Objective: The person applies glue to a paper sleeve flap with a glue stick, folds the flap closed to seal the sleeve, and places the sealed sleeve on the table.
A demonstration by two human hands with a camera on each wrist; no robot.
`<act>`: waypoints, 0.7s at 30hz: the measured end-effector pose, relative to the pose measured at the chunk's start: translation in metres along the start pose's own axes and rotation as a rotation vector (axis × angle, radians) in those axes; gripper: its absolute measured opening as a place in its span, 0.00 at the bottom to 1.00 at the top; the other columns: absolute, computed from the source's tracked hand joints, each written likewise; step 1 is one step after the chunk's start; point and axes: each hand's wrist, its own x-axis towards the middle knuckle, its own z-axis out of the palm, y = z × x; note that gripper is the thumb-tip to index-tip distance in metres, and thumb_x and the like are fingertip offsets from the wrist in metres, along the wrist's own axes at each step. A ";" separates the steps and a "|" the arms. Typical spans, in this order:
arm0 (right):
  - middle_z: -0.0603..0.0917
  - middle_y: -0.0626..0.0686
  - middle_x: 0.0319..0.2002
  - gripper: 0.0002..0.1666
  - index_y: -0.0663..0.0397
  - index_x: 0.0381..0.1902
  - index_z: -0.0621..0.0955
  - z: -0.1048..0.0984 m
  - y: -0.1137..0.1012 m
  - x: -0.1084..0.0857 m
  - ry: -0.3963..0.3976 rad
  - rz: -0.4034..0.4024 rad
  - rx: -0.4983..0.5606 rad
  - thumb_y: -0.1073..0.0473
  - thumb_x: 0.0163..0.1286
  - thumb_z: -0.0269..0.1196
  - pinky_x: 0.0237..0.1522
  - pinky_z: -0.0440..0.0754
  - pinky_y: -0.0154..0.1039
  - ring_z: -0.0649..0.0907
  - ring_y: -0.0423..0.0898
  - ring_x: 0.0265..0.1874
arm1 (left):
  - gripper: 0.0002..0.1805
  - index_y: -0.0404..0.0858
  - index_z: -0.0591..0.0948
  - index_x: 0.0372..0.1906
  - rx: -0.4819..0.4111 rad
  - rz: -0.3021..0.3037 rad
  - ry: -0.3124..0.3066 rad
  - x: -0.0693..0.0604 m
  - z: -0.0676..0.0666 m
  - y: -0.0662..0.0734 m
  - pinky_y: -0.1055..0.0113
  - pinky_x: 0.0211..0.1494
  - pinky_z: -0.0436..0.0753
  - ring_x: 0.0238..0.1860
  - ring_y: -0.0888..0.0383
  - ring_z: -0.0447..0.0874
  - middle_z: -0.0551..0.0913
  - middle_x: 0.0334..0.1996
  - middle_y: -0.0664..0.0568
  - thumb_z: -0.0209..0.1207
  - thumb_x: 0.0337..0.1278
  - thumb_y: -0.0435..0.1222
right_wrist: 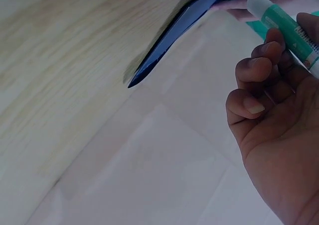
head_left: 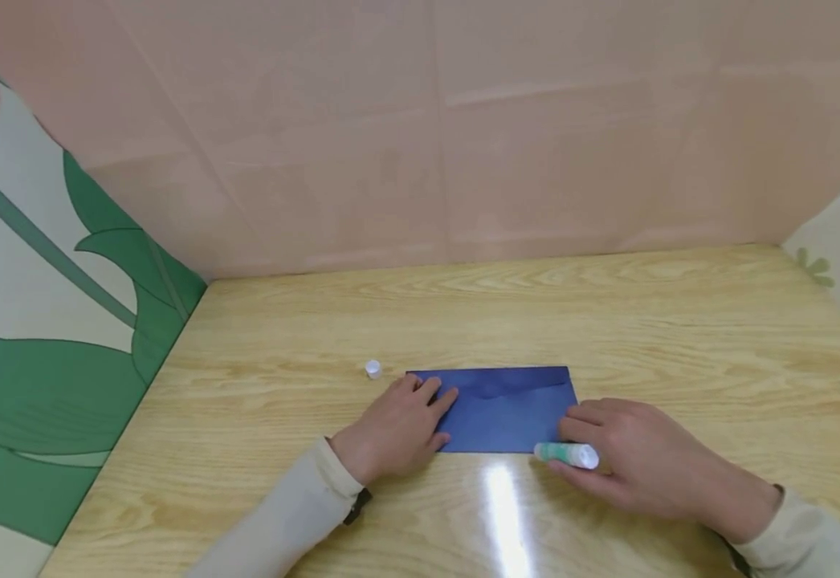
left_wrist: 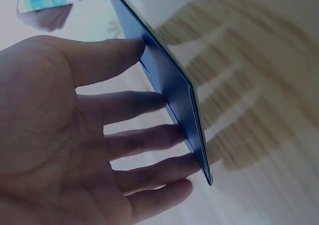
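Note:
A dark blue envelope (head_left: 507, 417) lies flat on the wooden table, its long flap edge at the far side. My left hand (head_left: 401, 425) rests on its left end, fingers spread and fairly straight; the left wrist view shows the fingertips touching the envelope (left_wrist: 172, 80). At the right end, my right hand (head_left: 637, 457) holds a green and white glue stick (head_left: 567, 455) between thumb and fingers, near the envelope's lower right corner. In the right wrist view the fingers are curled round the glue stick (right_wrist: 289, 33). Whether the right fingers touch the envelope is unclear.
A small white cap (head_left: 373, 369) stands on the table (head_left: 304, 321) just beyond and left of the envelope. A pinkish sheet (head_left: 420, 144) rises behind the table's back edge, and a green leaf-patterned surface (head_left: 37, 393) is along the left side.

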 end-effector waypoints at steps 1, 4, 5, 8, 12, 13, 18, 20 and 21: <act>0.69 0.29 0.27 0.13 0.34 0.28 0.76 0.000 0.000 0.000 -0.001 0.000 -0.001 0.42 0.59 0.71 0.27 0.67 0.24 0.66 0.25 0.26 | 0.31 0.42 0.68 0.74 -0.002 0.003 0.001 0.000 0.000 0.000 0.59 0.69 0.70 0.62 0.53 0.73 0.74 0.66 0.47 0.48 0.74 0.52; 0.69 0.29 0.28 0.13 0.34 0.28 0.77 0.000 0.000 0.001 -0.006 -0.001 -0.002 0.42 0.59 0.71 0.27 0.67 0.24 0.66 0.25 0.26 | 0.31 0.41 0.67 0.74 0.010 0.006 0.014 0.000 0.000 0.000 0.61 0.68 0.69 0.60 0.54 0.73 0.75 0.64 0.47 0.48 0.74 0.53; 0.69 0.29 0.28 0.13 0.34 0.28 0.77 0.000 0.000 0.001 -0.007 -0.002 -0.003 0.42 0.59 0.71 0.27 0.67 0.24 0.66 0.25 0.26 | 0.31 0.41 0.67 0.74 0.014 0.005 0.018 0.000 0.001 0.000 0.61 0.68 0.69 0.60 0.54 0.73 0.75 0.64 0.48 0.48 0.74 0.53; 0.69 0.29 0.28 0.13 0.33 0.28 0.77 0.000 0.000 0.001 -0.007 -0.002 -0.006 0.42 0.59 0.71 0.27 0.67 0.25 0.66 0.25 0.26 | 0.31 0.42 0.67 0.74 0.010 0.000 0.025 0.000 0.002 0.000 0.61 0.67 0.69 0.57 0.55 0.72 0.76 0.63 0.49 0.47 0.75 0.53; 0.69 0.28 0.28 0.13 0.33 0.28 0.76 0.000 0.000 0.000 -0.005 -0.003 -0.011 0.41 0.60 0.71 0.27 0.68 0.25 0.66 0.25 0.26 | 0.31 0.46 0.65 0.75 -0.022 -0.026 0.005 0.000 0.003 -0.001 0.56 0.73 0.68 0.64 0.52 0.69 0.72 0.67 0.50 0.47 0.75 0.53; 0.69 0.28 0.28 0.13 0.33 0.28 0.76 0.000 0.000 -0.001 -0.006 -0.002 -0.011 0.41 0.59 0.71 0.27 0.68 0.25 0.66 0.25 0.26 | 0.31 0.47 0.65 0.75 -0.031 -0.033 -0.004 0.001 0.004 -0.001 0.54 0.75 0.66 0.67 0.50 0.68 0.70 0.69 0.50 0.46 0.75 0.54; 0.69 0.29 0.28 0.14 0.33 0.28 0.76 0.001 0.000 -0.001 0.003 -0.008 -0.010 0.42 0.59 0.71 0.26 0.69 0.26 0.67 0.25 0.26 | 0.31 0.48 0.61 0.77 -0.108 -0.056 -0.071 0.003 0.004 -0.002 0.50 0.80 0.58 0.79 0.45 0.55 0.57 0.79 0.51 0.44 0.76 0.54; 0.69 0.29 0.28 0.14 0.33 0.28 0.77 0.001 0.000 0.000 0.008 -0.012 -0.010 0.42 0.59 0.71 0.27 0.69 0.26 0.67 0.26 0.26 | 0.32 0.48 0.59 0.78 -0.150 -0.055 -0.100 0.003 0.004 -0.004 0.50 0.81 0.55 0.79 0.43 0.52 0.53 0.80 0.50 0.44 0.76 0.53; 0.69 0.29 0.28 0.13 0.33 0.28 0.77 0.001 0.000 0.000 0.008 -0.014 -0.010 0.42 0.59 0.71 0.27 0.68 0.26 0.67 0.25 0.26 | 0.32 0.47 0.58 0.78 -0.171 -0.054 -0.111 0.003 0.004 -0.005 0.50 0.81 0.54 0.80 0.43 0.50 0.52 0.80 0.50 0.43 0.76 0.53</act>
